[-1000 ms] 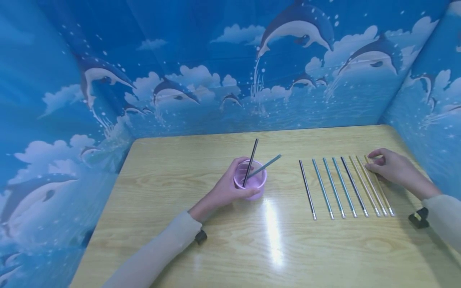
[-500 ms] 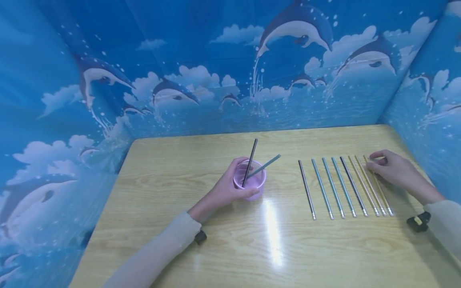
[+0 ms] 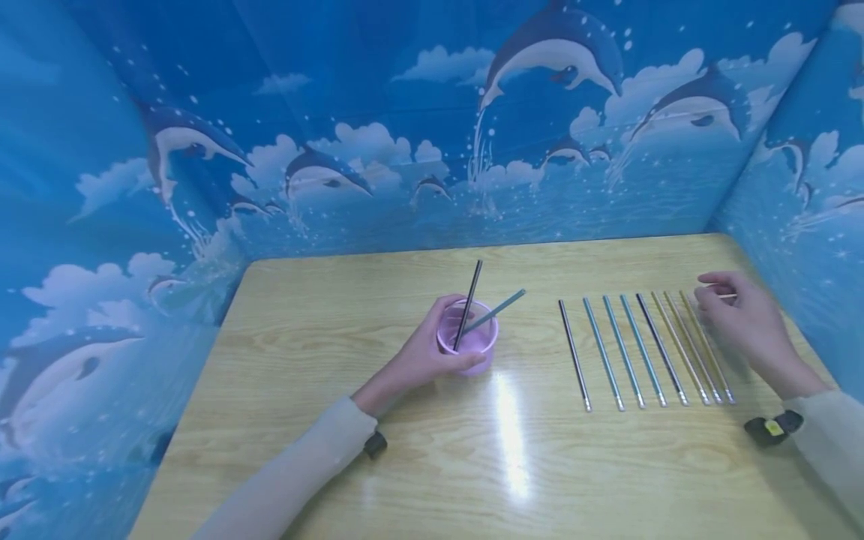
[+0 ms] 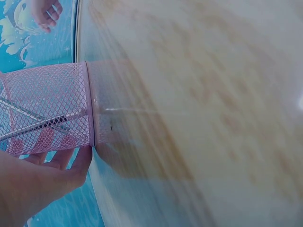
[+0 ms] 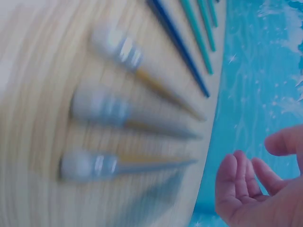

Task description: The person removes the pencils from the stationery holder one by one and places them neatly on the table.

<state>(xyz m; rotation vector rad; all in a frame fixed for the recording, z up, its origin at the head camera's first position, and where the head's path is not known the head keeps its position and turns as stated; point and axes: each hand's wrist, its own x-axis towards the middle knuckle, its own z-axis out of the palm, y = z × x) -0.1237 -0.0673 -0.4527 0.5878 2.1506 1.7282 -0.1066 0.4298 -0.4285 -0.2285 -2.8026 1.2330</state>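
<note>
My left hand (image 3: 432, 341) grips a pink mesh pencil cup (image 4: 47, 104), its fingers curled round the side. The cup stands upright on the table. Inside lean a black pencil (image 3: 470, 304) and a grey-teal pencil (image 3: 502, 305), crossing each other. To the right, my right hand (image 3: 745, 322) hovers just beside the rightmost gold pencil (image 3: 709, 351). In the right wrist view its fingers (image 5: 226, 177) bend loosely, with nothing between them. Two more gold pencils lie alongside, then a dark blue pencil (image 3: 661, 349), three teal ones (image 3: 632, 352) and a black one (image 3: 574, 352).
The row of pencils lies roughly parallel on the wooden table (image 3: 324, 315), eraser ends towards me. Blue dolphin-printed sheets (image 3: 378, 150) rise along the back and both sides. A bright glare streak marks the tabletop in front of the cup.
My right hand has drawn away from the rightmost gold pencil, a little to the right, and its fingers no longer touch it. Left hand, cup and pencils stay in place.
</note>
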